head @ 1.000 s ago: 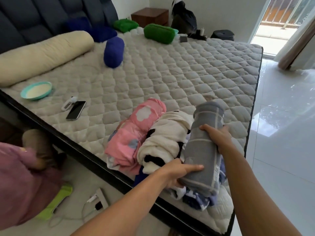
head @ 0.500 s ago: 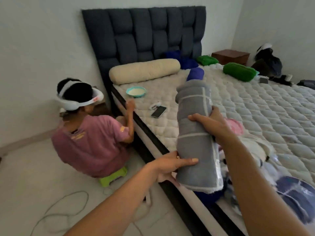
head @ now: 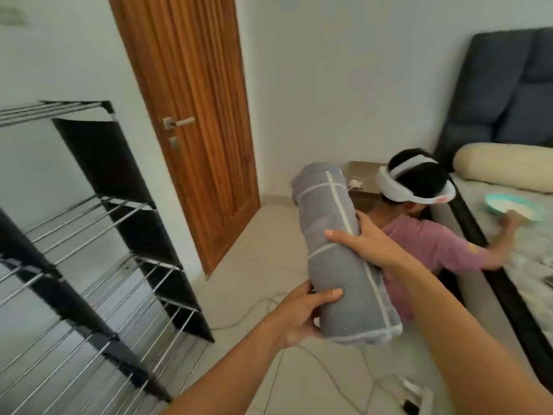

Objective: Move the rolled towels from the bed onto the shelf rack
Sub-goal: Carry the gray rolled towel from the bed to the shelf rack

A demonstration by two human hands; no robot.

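head | left hand [head: 302,313], right hand [head: 363,242] grip rolled towel [head: 341,259], arms outstretched

A seated person [head: 425,235] reaches a bowl [head: 513,206] near a wooden door [head: 191,115].

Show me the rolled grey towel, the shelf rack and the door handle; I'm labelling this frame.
rolled grey towel [head: 335,247]: head view, middle of roll.
shelf rack [head: 125,205]: head view, middle shelf's rods.
door handle [head: 179,122]: head view, lever.
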